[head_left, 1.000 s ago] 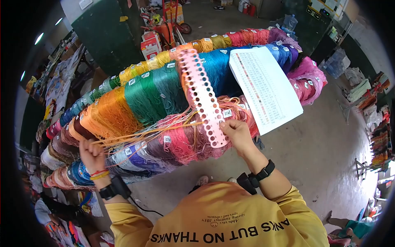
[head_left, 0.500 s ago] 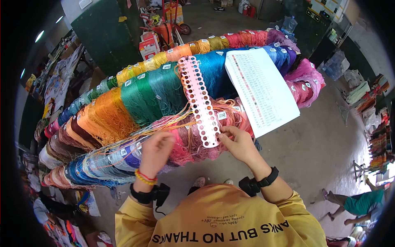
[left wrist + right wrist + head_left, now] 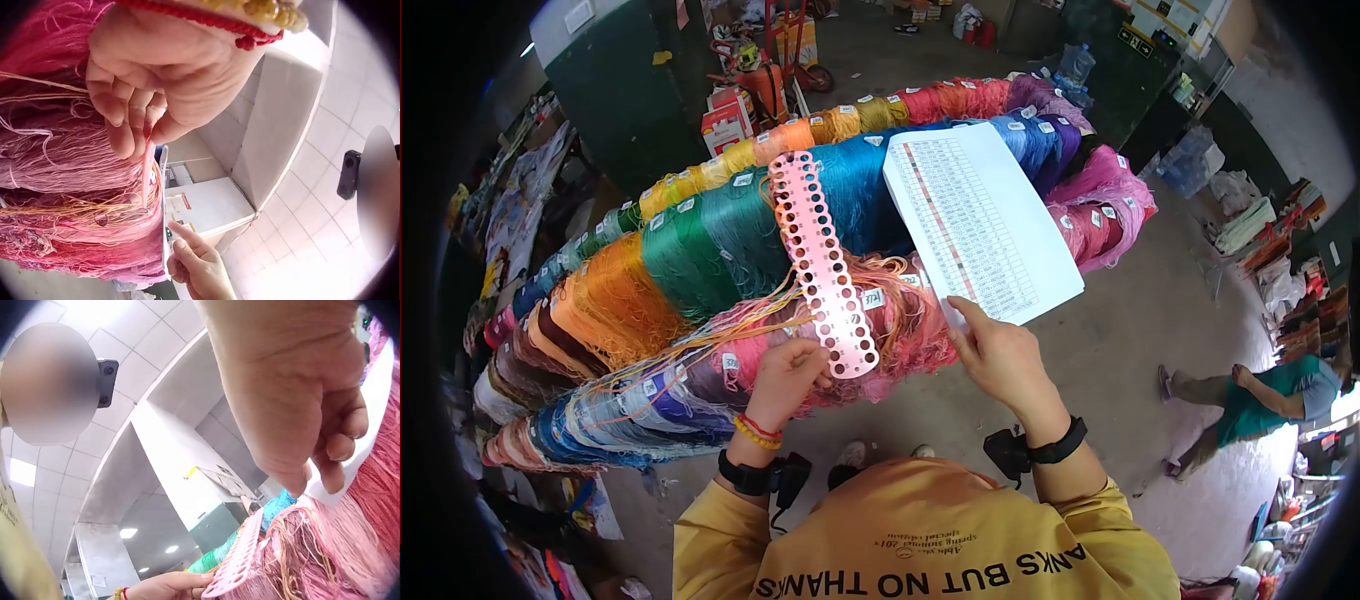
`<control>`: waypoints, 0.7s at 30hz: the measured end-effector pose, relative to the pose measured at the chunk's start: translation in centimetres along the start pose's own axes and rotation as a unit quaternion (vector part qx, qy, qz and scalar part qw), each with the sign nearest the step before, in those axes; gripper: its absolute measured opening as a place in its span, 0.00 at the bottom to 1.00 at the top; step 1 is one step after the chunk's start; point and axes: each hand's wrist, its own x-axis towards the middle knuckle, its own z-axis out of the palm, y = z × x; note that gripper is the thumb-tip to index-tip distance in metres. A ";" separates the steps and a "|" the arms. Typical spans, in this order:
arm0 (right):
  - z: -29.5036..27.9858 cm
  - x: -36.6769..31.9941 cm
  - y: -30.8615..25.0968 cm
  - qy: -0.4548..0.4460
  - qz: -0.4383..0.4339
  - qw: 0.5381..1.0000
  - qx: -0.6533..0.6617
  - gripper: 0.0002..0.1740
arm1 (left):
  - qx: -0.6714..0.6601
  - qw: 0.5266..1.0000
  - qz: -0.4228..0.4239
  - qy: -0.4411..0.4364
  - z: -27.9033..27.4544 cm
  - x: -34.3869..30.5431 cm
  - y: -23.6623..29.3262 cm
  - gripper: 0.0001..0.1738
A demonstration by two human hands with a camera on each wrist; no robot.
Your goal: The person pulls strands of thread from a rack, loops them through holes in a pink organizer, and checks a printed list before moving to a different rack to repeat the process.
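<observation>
My left hand (image 3: 780,382) pinches the lower left edge of a pink thread card (image 3: 822,272) with two rows of holes. Strands of orange, white and yellow thread (image 3: 740,325) trail leftward from that card over the skeins. In the right wrist view the left thumb lies along the end of the card (image 3: 240,556). My right hand (image 3: 1012,362) is apart from the card, its index finger extended at the lower left corner of a printed chart (image 3: 1025,235). The chart is a white stack of paper with a table and a column of colours.
Rows of labelled thread skeins (image 3: 690,240) fill the long rack under the card and chart. Red boxes (image 3: 725,125) and a hand truck stand behind. A person in green (image 3: 1260,405) is at the right. Bare floor (image 3: 1130,370) lies between.
My left hand has come from the strands at the left to the card's lower edge. My right hand has let go of the card and moved to the chart. The person in green has come further into view.
</observation>
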 end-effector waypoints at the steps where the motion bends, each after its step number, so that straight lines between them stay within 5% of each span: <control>1: 0.3 0.1 0.5 -0.002 -0.009 1.000 -0.008 0.19 | -0.004 1.000 0.000 0.010 0.2 0.0 0.0 0.08; 8: -0.1 0.1 1.3 -0.073 -0.023 0.996 -0.041 0.25 | -0.011 0.997 0.004 0.073 1.4 -0.2 0.0 0.06; 21: 0.2 3.3 2.6 -0.028 -0.081 0.995 -0.053 0.31 | -0.050 0.992 0.030 0.108 1.8 0.0 -1.0 0.06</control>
